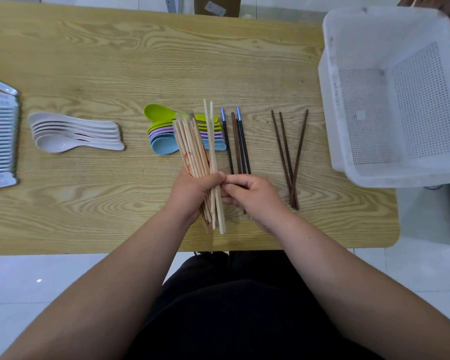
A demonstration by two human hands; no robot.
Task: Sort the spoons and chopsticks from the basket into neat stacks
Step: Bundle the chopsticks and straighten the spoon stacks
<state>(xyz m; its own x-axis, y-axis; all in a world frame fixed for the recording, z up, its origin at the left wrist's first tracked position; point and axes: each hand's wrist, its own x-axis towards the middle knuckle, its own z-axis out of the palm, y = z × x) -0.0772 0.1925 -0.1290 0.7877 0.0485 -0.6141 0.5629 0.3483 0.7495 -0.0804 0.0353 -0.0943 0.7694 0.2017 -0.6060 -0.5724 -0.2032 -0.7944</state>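
Note:
My left hand (192, 193) grips a bundle of pale wooden chopsticks (192, 146), held above the table and fanned out over the coloured spoons (161, 141). My right hand (252, 196) is curled beside it and holds three dark chopsticks (238, 144), two of them with blue-silver tops; its fingertips meet the left thumb at the pale bundle. Three brown chopsticks (290, 157) lie crossed on the table to the right. A row of white spoons (73, 133) lies at the left. The white perforated basket (348, 157) stands at the right and looks empty.
A stack of white flat pieces (0, 136) lies at the table's left edge. The wooden table (140, 61) is bare along its far half. The basket overhangs the table's right edge. My dark-clothed lap is below the front edge.

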